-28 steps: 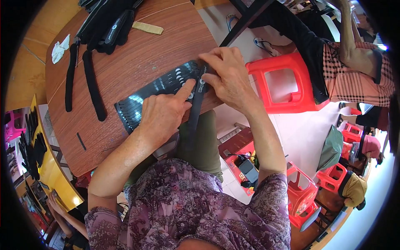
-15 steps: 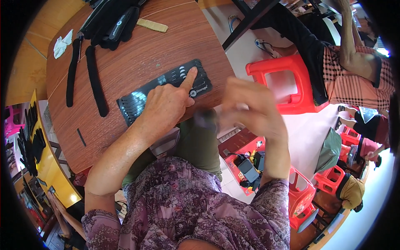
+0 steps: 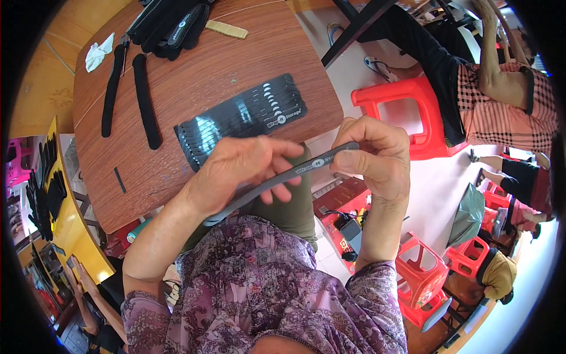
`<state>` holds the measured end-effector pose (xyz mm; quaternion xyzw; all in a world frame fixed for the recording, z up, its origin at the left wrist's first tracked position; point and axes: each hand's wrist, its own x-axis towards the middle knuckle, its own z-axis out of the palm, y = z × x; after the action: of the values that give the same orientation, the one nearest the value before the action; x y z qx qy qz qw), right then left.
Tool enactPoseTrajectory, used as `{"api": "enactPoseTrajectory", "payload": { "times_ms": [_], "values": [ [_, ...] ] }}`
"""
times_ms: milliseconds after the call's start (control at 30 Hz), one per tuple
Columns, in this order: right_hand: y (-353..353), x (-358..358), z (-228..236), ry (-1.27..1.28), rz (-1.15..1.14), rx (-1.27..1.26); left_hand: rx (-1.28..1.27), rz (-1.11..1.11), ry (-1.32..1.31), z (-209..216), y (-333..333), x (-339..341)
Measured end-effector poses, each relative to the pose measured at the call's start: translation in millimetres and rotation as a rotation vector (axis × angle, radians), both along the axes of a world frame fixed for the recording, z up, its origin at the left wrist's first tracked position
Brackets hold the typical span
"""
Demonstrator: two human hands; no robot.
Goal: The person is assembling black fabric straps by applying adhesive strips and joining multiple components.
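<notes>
A dark printed strap [image 3: 277,181] is pinched at its far end between the thumb and fingers of my right hand [image 3: 377,154], off the table's front edge. The strap slants down to the left, across the fingers of my left hand [image 3: 247,168]. Those fingers are spread apart and not closed round it. Behind my hands, a flat row of black straps [image 3: 247,115] lies side by side on the brown wooden table [image 3: 194,88], with white printing at its right end. Where the held strap's lower end stops is hidden by my left wrist.
Black-handled pliers [image 3: 143,103] lie at the table's left, near a white crumpled tissue [image 3: 99,53]. A bundle of black straps [image 3: 174,29] and a tan strip [image 3: 227,29] are at the back. A short black strip [image 3: 119,180] lies front left. A red stool [image 3: 433,118] stands at right, near a seated person.
My left hand has lifted off the row of straps and come toward me, fingers spread. My right hand, blurred before, now holds the strap up clearly. The view has shifted slightly.
</notes>
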<state>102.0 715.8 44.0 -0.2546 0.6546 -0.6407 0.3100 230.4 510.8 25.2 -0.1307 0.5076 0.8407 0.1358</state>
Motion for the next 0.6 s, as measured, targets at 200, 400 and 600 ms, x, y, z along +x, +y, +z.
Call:
{"api": "enactPoseTrajectory", "payload": {
  "times_ms": [200, 400, 600],
  "values": [
    [-8.9, 6.3, -12.8, -0.171, -0.124, 0.039, -0.132, -0.16, -0.263, 11.9, 4.0, 34.2],
    [-26.0, 4.8, -46.1, -0.079, -0.096, 0.178, -0.204, 0.245, -0.278, -2.0, -14.3, 63.0],
    [-37.3, 4.3, -58.3, 0.11, -0.209, 0.209, -0.402, 0.377, -0.279, -7.4, -24.6, 73.4]
  ]
}}
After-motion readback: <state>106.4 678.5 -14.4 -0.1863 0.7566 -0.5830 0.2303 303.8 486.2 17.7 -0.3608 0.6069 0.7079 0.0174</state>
